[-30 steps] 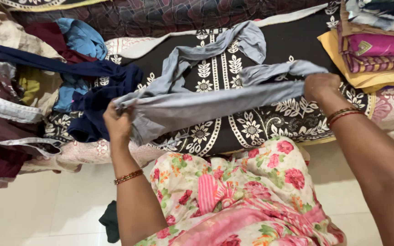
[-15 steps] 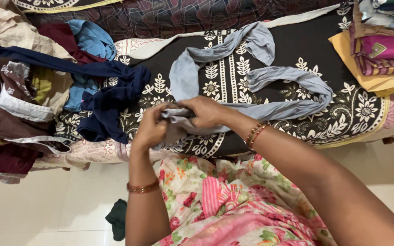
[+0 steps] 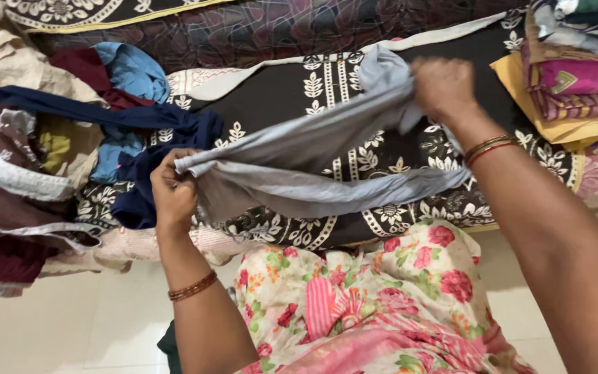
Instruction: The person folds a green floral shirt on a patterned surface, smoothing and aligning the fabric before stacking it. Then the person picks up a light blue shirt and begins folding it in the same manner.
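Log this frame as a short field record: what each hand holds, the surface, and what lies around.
left hand: grips one end of the grey cloth
right hand: grips the cloth's other end, raised higher
cloth state: stretched between both hands above the bedsheet
surface: black bedsheet with a cream leaf pattern
left side: loose heap of clothes
right side: folded stack of clothes

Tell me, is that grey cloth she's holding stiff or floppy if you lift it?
Probably floppy: the grey cloth sags and folds between the left hand and the right hand. It seems light, since each hand pinches it by only a small bunch. It likely won't slide away, as it drapes on the patterned bedcover.
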Motion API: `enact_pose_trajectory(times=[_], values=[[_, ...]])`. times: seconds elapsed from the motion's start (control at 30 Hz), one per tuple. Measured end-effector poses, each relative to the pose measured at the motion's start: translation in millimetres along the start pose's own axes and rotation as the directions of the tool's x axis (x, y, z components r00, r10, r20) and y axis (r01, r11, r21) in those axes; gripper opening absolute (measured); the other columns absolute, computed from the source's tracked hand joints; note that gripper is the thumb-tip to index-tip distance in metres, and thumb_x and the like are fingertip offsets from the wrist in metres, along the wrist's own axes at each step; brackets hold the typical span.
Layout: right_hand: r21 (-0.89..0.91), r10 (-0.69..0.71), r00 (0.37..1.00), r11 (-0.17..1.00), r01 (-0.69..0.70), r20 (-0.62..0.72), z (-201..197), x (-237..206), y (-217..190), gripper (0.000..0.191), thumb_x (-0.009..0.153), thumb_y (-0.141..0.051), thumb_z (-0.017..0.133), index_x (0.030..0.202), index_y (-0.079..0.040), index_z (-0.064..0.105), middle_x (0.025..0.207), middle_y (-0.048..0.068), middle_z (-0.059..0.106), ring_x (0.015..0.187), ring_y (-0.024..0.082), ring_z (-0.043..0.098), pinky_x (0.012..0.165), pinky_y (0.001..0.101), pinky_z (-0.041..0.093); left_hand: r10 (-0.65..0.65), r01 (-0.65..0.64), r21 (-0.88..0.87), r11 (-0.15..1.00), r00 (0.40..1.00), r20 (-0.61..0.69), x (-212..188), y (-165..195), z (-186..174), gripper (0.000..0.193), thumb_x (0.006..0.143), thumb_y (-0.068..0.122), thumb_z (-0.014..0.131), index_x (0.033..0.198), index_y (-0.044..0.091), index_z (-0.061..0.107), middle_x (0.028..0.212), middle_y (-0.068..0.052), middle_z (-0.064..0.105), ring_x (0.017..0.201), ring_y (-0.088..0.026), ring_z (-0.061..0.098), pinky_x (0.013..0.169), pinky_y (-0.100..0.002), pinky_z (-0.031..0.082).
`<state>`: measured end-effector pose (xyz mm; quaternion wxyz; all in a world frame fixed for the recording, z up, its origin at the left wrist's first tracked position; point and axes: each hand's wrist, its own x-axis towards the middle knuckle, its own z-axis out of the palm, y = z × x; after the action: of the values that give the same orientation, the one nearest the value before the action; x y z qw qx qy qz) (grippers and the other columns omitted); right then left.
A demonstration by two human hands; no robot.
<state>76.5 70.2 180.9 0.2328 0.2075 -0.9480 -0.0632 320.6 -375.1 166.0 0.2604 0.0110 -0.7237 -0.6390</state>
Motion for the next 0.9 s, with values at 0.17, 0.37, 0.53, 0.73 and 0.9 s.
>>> enact_pose_trajectory(times=[0.17, 0.37, 0.53, 0.73, 0.9], values=[[-0.106, 0.118, 0.888, 0.977, -0.183, -0.445, 1.2, -16.4, 82.3, 0.023, 0.080, -0.004, 0.061, 0.102, -0.007, 0.068, 0.101, 0.013, 0.070, 0.077, 0.029, 0.070, 0.062, 0.0414, 0.053, 0.061, -0.087, -0.176, 0.981, 0.988, -0.143, 30.8, -38.1, 30.1, 0.027, 0.090, -0.022, 0.057, 0.104, 0.001, 0.063, 0.103, -0.003, 0.069, 0.095, -0.009, 0.065, 0.090, -0.024, 0.056], [-0.070, 0.365, 0.818, 0.924, -0.375, 0.444, 43.0, -82.2, 56.5, 0.026, 0.086, -0.013, 0.070, 0.110, -0.009, 0.078, 0.113, 0.020, 0.075, 0.098, 0.034, 0.074, 0.082, 0.0475, 0.057, 0.004, 0.005, 0.096, 0.995, 0.995, -0.097, 27.2, -74.9, 35.9, 0.030, 0.086, -0.014, 0.057, 0.112, 0.000, 0.064, 0.102, -0.002, 0.069, 0.093, -0.008, 0.063, 0.083, -0.022, 0.052], [0.459, 0.057, 0.886, 0.839, -0.292, 0.460, 43.7, -86.0, -43.2, 0.028, 0.089, -0.039, 0.072, 0.108, -0.021, 0.078, 0.105, 0.002, 0.079, 0.093, 0.024, 0.076, 0.086, 0.0423, 0.057, 0.039, -0.025, 0.138, 0.990, 0.994, -0.104, 21.2, -78.9, 45.2, 0.017, 0.093, 0.001, 0.075, 0.107, 0.000, 0.066, 0.096, -0.001, 0.072, 0.085, -0.008, 0.063, 0.076, -0.023, 0.052], [0.820, -0.332, 0.938, 0.562, 0.108, 0.104, 35.4, -83.1, -155.6, 0.061, 0.073, -0.037, 0.086, 0.119, -0.001, 0.069, 0.114, 0.024, 0.071, 0.102, 0.037, 0.068, 0.089, 0.0460, 0.053, 0.077, -0.056, 0.182, 0.982, 0.991, -0.113, 15.0, -65.3, 38.3, 0.012, 0.098, 0.003, 0.072, 0.107, -0.001, 0.066, 0.096, -0.003, 0.072, 0.086, -0.008, 0.063, 0.077, -0.024, 0.052], [0.820, -0.259, 0.876, 0.526, -0.226, 0.407, 34.1, -82.5, -156.7, 0.029, 0.081, -0.017, 0.080, 0.106, -0.004, 0.075, 0.104, 0.016, 0.077, 0.092, 0.026, 0.074, 0.088, 0.0393, 0.058, 0.014, -0.005, 0.072, 0.997, 0.992, -0.127, 7.7, -69.0, 25.1, 0.016, 0.098, 0.005, 0.073, 0.111, -0.001, 0.067, 0.100, -0.002, 0.073, 0.090, -0.008, 0.065, 0.082, -0.023, 0.053]])
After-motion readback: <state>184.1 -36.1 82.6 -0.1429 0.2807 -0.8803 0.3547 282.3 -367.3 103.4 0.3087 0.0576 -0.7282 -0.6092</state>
